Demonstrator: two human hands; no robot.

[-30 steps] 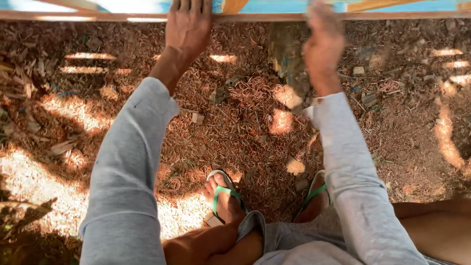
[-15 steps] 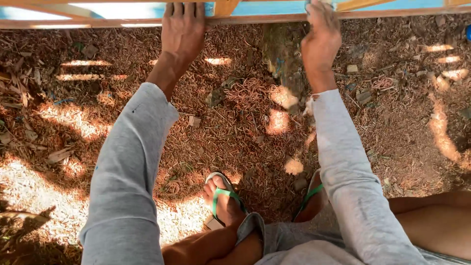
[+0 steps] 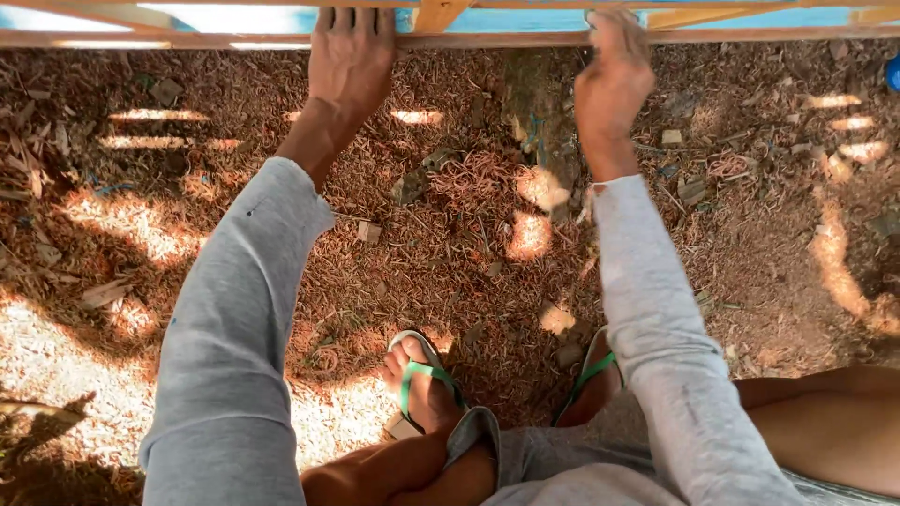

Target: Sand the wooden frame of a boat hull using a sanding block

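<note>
A long wooden rail runs across the top of the view, in front of a blue surface. My left hand lies flat on the rail with its fingers hooked over the far edge. My right hand is at the rail further right, fingers curled at its edge; what they hold, if anything, is hidden. Both arms wear grey sleeves. My feet in green-strapped sandals stand below.
The ground is covered in reddish wood shavings with scattered wood scraps and sun patches. A short wooden upright meets the rail between my hands. My bare legs show at the bottom right.
My right hand has shifted slightly along the rail's edge and is less blurred. My left hand stays in place on the rail.
</note>
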